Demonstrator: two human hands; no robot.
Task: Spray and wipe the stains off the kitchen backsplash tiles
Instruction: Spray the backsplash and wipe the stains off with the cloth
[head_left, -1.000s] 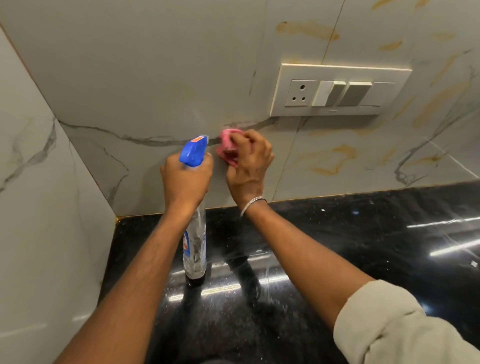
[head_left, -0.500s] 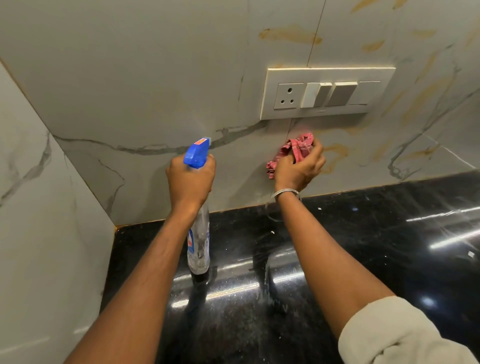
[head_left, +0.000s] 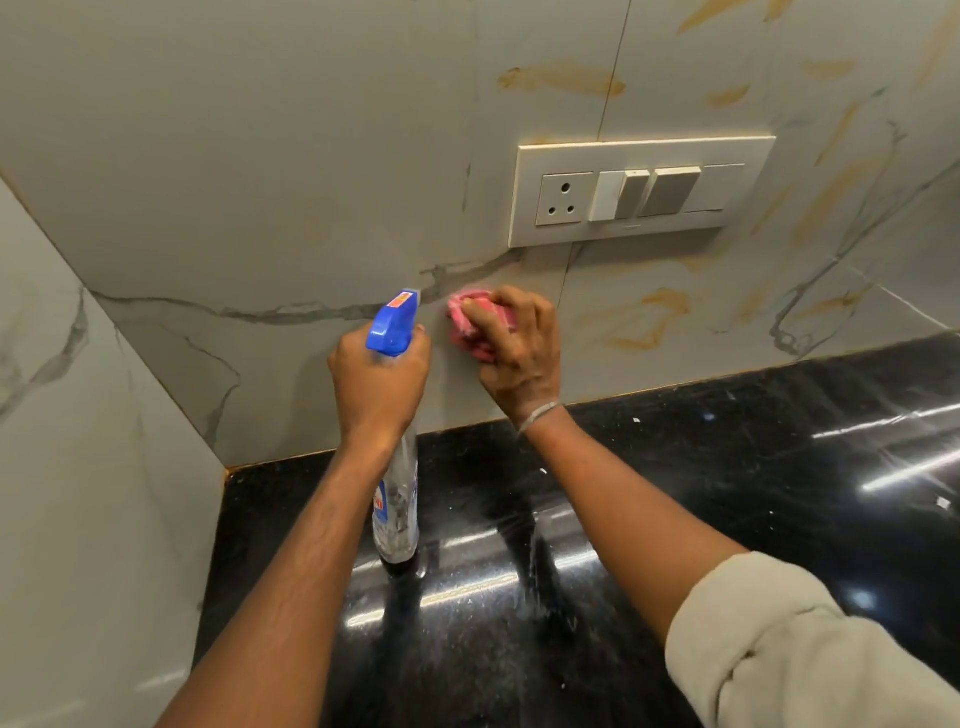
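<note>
My left hand (head_left: 382, 382) grips the neck of a clear spray bottle (head_left: 397, 512) with a blue trigger head, held upright above the black counter. My right hand (head_left: 519, 353) presses a crumpled pink cloth (head_left: 465, 325) flat against the marble backsplash tile (head_left: 291, 197), just right of the bottle's nozzle and below left of the switch plate. Orange-brown stains (head_left: 647, 325) mark the tile to the right of the cloth, and more stains (head_left: 563, 80) streak the wall above the switches.
A white switch plate (head_left: 641, 189) with a socket and switches sits on the wall above my right hand. The glossy black counter (head_left: 727, 493) runs along the bottom. A marble side wall (head_left: 78, 467) closes the corner at the left.
My right hand has swept the pink cloth back to the left along the tile, from under the switch plate to beside the bottle's nozzle. The left hand with the bottle has held its place.
</note>
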